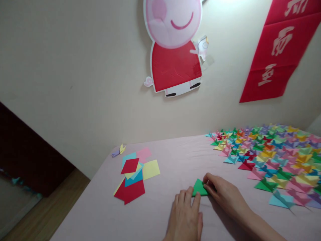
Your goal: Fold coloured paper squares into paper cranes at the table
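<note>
See sheets [134, 195] at left on the table [175, 155], paper birds [283, 174] at right, folded paper [199, 188] between (touching left hand [186, 206] and right hand [227, 194]); behind, on the wall [87, 67], cutout [175, 65] left of banner [269, 53].

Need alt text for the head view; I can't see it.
The left hand touches a folded green paper; the right hand has its fingers at the right edge. Coloured sheets lie to the left, many paper birds to the right. A cartoon pig and red banner hang on the wall.
</note>
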The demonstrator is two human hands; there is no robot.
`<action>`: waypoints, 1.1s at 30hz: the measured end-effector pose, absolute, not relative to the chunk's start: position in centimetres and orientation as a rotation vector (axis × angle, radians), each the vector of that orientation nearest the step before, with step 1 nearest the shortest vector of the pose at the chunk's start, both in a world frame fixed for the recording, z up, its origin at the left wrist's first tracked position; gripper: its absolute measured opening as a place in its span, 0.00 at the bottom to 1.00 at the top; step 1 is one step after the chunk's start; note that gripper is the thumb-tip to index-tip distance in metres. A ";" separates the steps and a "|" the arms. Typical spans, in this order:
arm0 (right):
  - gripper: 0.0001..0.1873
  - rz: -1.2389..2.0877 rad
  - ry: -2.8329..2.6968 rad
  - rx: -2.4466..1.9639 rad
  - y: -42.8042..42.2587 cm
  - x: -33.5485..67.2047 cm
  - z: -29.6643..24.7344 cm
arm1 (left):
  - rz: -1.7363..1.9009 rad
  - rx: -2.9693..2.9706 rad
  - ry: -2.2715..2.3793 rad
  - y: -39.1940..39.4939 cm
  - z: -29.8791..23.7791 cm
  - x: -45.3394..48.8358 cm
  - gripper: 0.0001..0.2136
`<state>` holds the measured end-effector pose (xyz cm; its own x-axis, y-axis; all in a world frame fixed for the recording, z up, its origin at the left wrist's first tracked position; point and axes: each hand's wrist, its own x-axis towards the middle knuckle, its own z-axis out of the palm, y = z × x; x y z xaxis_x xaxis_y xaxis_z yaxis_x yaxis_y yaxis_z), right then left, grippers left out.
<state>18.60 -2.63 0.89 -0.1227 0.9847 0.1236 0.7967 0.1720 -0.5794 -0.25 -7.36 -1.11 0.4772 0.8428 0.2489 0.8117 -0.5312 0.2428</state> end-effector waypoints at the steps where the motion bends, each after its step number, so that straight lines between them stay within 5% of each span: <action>1: 0.05 0.502 -1.985 -1.677 -2.6 18.6 0.7 | 0.523 2.619 1.475 -7.3 -1.0 -0.2 0.23; 28: 0.11 0.278 -2.138 -1.673 -2.6 18.3 -0.2 | 0.131 2.666 1.455 -7.0 2.1 0.4 0.19; 33: 0.04 0.261 -2.143 -1.665 -2.9 17.8 0.3 | 0.120 2.643 1.461 -7.1 2.4 0.5 0.19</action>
